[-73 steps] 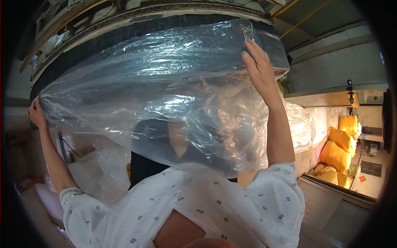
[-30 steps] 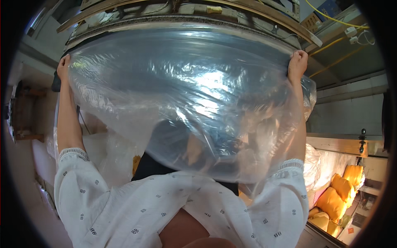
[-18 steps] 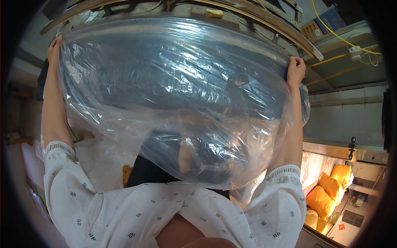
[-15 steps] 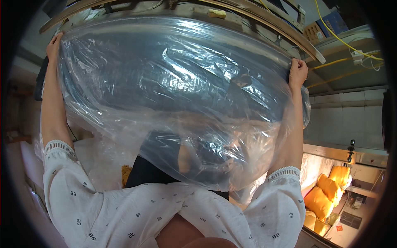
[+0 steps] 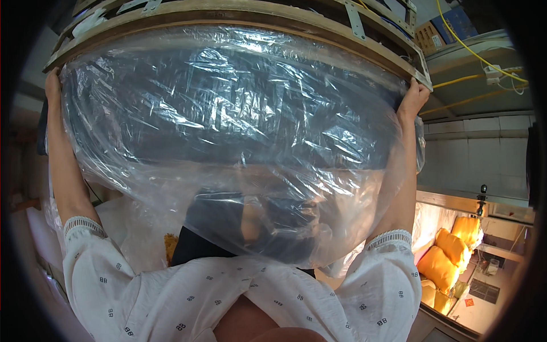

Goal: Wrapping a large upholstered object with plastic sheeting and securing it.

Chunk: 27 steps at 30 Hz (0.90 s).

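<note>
A wide clear plastic sheet (image 5: 239, 114), wrinkled and shiny, stretches between my hands and hangs down over my lap. At the far left my left hand (image 5: 53, 85) is closed at the sheet's corner; its fingertips are partly hidden at the bar. My right hand (image 5: 414, 100) pinches the sheet's right corner. Along the sheet's far edge runs a long wooden bar (image 5: 228, 18), with both hands close to its ends. Behind the plastic a dark surface shows through.
Metal brackets (image 5: 354, 20) sit on the wooden frame. A yellow cable (image 5: 467, 48) and a white plug block (image 5: 493, 72) are at the upper right, near a blue box (image 5: 456, 27). Plump yellow bundles (image 5: 441, 268) lie in bright light at the lower right.
The wooden bar has come nearer, down to the sheet's far edge, and covers more of it. My left hand has moved left and slightly nearer, pulling the sheet wider.
</note>
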Available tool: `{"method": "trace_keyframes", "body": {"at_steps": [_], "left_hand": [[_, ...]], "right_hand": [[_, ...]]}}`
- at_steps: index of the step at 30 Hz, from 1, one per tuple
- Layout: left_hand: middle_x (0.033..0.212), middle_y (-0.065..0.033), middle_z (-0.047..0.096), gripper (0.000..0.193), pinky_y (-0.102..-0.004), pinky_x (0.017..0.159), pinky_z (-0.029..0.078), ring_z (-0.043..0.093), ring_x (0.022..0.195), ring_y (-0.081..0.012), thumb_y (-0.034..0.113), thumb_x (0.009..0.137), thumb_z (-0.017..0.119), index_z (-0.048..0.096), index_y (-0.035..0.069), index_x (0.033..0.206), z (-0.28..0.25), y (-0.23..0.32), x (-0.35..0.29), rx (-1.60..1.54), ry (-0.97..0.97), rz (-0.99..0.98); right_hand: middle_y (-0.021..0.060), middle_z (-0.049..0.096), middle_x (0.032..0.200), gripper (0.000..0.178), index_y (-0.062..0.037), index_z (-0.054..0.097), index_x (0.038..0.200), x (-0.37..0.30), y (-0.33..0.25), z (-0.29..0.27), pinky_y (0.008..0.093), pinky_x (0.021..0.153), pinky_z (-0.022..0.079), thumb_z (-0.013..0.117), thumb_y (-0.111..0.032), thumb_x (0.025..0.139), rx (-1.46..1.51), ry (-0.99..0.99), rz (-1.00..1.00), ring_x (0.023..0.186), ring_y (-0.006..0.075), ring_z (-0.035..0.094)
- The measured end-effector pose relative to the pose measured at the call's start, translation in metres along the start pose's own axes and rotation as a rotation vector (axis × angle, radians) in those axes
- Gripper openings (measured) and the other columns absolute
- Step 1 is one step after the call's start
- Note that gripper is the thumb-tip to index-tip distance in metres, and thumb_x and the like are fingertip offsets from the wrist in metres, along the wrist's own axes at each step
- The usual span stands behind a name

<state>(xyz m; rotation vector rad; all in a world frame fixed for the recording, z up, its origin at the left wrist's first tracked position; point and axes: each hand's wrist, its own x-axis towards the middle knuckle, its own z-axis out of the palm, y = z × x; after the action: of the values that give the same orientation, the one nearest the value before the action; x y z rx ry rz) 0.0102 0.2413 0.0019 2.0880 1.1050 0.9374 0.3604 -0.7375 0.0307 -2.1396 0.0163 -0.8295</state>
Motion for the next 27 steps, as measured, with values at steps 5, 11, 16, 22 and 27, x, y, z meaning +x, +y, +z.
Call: {"method": "trace_keyframes", "body": {"at_steps": [5, 11, 16, 22, 27], "left_hand": [[0.104, -0.0098, 0.065, 0.041, -0.0264, 0.087, 0.042, 0.058, 0.098, -0.0170, 0.036, 0.091, 0.053, 0.065, 0.002, 0.111, 0.035, -0.003, -0.008, 0.035, -0.084, 0.106], [0.113, -0.0078, 0.062, 0.043, -0.0269, 0.089, 0.044, 0.056, 0.105, -0.0147, 0.036, 0.088, 0.063, 0.063, 0.004, 0.115, -0.028, 0.090, -0.085, -0.122, -0.136, 0.178], [0.120, -0.0050, 0.059, 0.040, -0.0294, 0.093, 0.042, 0.055, 0.109, -0.0166, 0.029, 0.091, 0.062, 0.059, 0.005, 0.122, -0.173, 0.066, -0.083, -0.442, -0.092, 0.021], [0.118, 0.0027, 0.059, 0.042, -0.0230, 0.076, 0.040, 0.052, 0.097, -0.0073, 0.031, 0.088, 0.066, 0.057, 0.010, 0.124, -0.246, 0.043, -0.163, -0.338, 0.022, -0.103], [0.105, 0.0050, 0.060, 0.036, -0.0171, 0.061, 0.038, 0.051, 0.080, -0.0039, 0.031, 0.087, 0.067, 0.060, 0.012, 0.117, -0.272, 0.053, -0.224, -0.481, 0.081, -0.132]], "right_hand": [[0.0224, 0.050, 0.093, 0.038, 0.0045, 0.052, 0.084, 0.016, 0.016, -0.013, 0.0424, 0.087, 0.036, 0.053, -0.033, 0.091, -0.039, -0.001, 0.006, 0.095, 0.0362, 0.047], [0.0128, 0.051, 0.084, 0.021, -0.0002, 0.052, 0.082, -0.047, -0.092, -0.047, 0.0359, 0.078, 0.041, 0.055, -0.020, 0.089, 0.108, -0.220, -0.488, 0.083, 0.0296, 0.051], [0.0105, 0.060, 0.112, 0.026, -0.0058, 0.059, 0.102, -0.137, -0.122, -0.089, 0.0401, 0.091, 0.041, 0.059, -0.025, 0.085, 0.000, -0.797, -0.826, 0.108, 0.0277, 0.055], [0.0145, 0.057, 0.118, 0.029, -0.0067, 0.062, 0.108, -0.159, -0.100, -0.123, 0.0398, 0.096, 0.040, 0.055, -0.026, 0.088, 0.050, -0.649, -0.647, 0.112, 0.0302, 0.053], [0.0136, 0.061, 0.101, 0.033, -0.0051, 0.065, 0.094, -0.123, -0.084, -0.094, 0.0386, 0.082, 0.043, 0.060, -0.036, 0.085, -0.079, -0.315, -0.222, 0.093, 0.0315, 0.057]]}}
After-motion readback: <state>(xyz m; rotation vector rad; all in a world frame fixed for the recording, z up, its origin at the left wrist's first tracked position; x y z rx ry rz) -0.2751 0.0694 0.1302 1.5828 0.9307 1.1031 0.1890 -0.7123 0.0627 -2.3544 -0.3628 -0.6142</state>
